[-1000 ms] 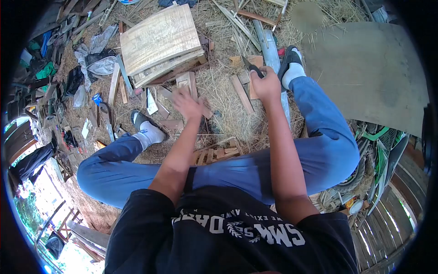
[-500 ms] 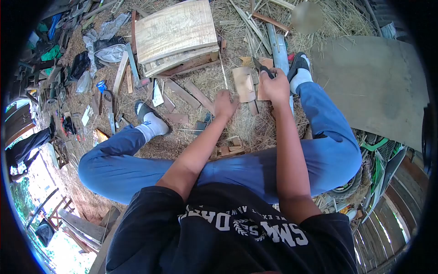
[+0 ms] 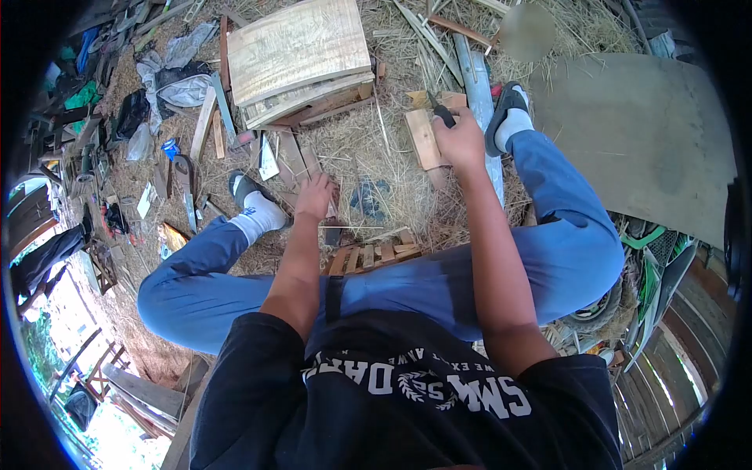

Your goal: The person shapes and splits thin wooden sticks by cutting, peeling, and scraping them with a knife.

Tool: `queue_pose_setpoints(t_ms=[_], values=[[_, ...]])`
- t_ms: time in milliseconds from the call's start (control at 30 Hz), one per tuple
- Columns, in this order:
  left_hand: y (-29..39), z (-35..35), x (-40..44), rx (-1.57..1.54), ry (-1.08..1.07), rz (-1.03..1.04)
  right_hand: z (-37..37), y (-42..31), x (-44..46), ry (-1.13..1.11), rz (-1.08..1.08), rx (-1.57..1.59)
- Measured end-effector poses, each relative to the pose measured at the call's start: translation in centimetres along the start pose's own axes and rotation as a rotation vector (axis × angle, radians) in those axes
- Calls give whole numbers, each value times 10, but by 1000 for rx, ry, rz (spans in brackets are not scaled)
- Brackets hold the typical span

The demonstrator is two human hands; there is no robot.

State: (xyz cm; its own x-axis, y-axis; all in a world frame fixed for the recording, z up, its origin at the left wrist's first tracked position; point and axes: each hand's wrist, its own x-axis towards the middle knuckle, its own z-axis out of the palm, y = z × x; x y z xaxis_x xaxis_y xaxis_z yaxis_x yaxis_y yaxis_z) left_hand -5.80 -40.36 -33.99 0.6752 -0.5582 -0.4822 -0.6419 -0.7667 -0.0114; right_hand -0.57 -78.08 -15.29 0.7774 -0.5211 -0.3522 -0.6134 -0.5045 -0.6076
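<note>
Leftward since the earlier frame, the left hand (image 3: 316, 196) has moved over strips (image 3: 292, 153) left of centre, fingers slightly spread; whether it pinches one, I cannot tell. At upper centre, the block (image 3: 424, 141) lies just left of the right hand (image 3: 460, 142), curled around the knife (image 3: 444, 116).

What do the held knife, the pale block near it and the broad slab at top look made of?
Knife: dark, dull handle, perhaps plastic or rubber; thin, tapered blade, probably metal.
Pale block: likely bare wood, from its tan, unglossy face.
Broad slab: apparently unfinished wood, with grain streaks across its top.
</note>
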Motion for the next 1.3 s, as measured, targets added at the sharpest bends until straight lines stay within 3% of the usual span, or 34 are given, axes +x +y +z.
queue_pose_setpoints(t_ms=[33, 100, 200, 300, 433, 533, 600, 633, 700, 733, 800, 900, 933, 1000, 1033, 1133, 1200, 1267, 1300], values=[[5, -17, -5, 0, -3, 3, 2, 0, 0, -1, 4, 0], [12, -48, -12, -159, -19, -338, 4, -1, -1, 31, -43, -13], [17, -25, -5, -295, -14, -523, 2, -8, -4, 30, -50, -30], [23, -23, 10, -459, -118, -645, 6, -6, -3, 5, -62, -6], [29, -30, 20, -427, -124, -737, 12, 1, -1, 20, -93, -7], [12, -15, 24, -536, 61, -875, 14, 1, -2, 43, -108, -5], [-27, 45, 32, -710, 510, -907, 10, -5, -5, -6, -83, -15], [-38, 36, 26, -709, 511, -909, 10, -5, -5, -7, -85, -14], [-58, 20, 16, -1132, 335, -875, 11, -4, -5, 5, -88, -1], [-74, 36, 19, -1132, 336, -873, 10, -3, -5, 6, -88, -1], [-99, 80, 32, -1530, -3, -700, 10, -2, -5, -9, -75, 31], [-43, -17, 24, -1415, 105, -855, 11, -1, -7, -1, -76, 11], [-38, 3, 33, -1414, 106, -855, 11, -3, -8, -1, -77, 12], [-26, 37, 56, -1588, 318, -671, 10, -4, -9, 2, -80, -10], [-24, 9, 62, -1701, -32, -723, 10, -4, -8, 5, -80, -11], [11, -37, 70, -1846, 130, -556, 10, -3, -6, 7, -89, -15], [15, -27, 84, -1744, 171, -470, 10, -4, -6, -4, -68, -12], [18, -4, 100, -1501, 423, -195, 10, -3, -7, 7, -71, -8], [24, -16, 96, -1478, 424, -248, 10, -3, -6, 16, -75, -8]])
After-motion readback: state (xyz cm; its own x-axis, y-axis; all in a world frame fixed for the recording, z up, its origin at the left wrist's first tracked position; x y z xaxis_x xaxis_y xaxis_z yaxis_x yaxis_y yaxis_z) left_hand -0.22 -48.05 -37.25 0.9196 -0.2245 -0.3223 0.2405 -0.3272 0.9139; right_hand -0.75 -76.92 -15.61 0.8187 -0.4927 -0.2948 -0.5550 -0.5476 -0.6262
